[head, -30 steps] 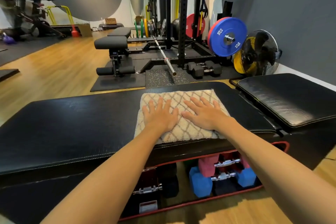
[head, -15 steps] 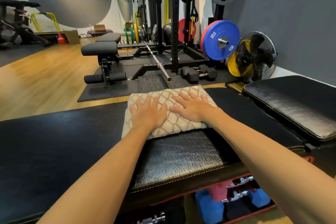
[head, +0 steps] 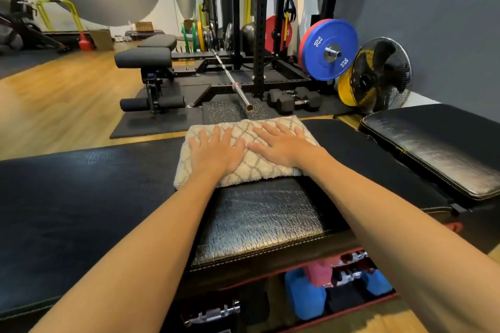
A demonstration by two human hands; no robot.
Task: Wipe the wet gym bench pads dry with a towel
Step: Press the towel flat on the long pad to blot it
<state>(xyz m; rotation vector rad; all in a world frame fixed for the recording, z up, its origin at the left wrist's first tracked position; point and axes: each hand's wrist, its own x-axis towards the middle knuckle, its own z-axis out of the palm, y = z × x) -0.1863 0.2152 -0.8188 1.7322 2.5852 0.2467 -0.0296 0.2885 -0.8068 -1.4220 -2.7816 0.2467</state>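
A folded beige towel (head: 249, 130) with a grey diamond pattern lies across the far edge of the long black bench pad (head: 81, 197). My left hand (head: 216, 151) and my right hand (head: 284, 146) both press flat on the towel, fingers spread and straight. Between my forearms the pad shows a shiny, streaked patch just behind the towel. A second black pad (head: 438, 143) sits to the right, tilted up slightly, with a glistening streak along its surface.
Under the bench lie blue and pink dumbbells (head: 305, 295) inside a red-edged tray. Beyond the bench lie a barbell (head: 232, 84), black hex dumbbells (head: 295, 100), a power rack, a blue weight plate (head: 330, 51), a floor fan (head: 381, 76) and another bench (head: 146, 62).
Both hands have pushed the towel away from me, from the near edge of the pad to its far edge, uncovering a shiny streaked strip of pad behind it.
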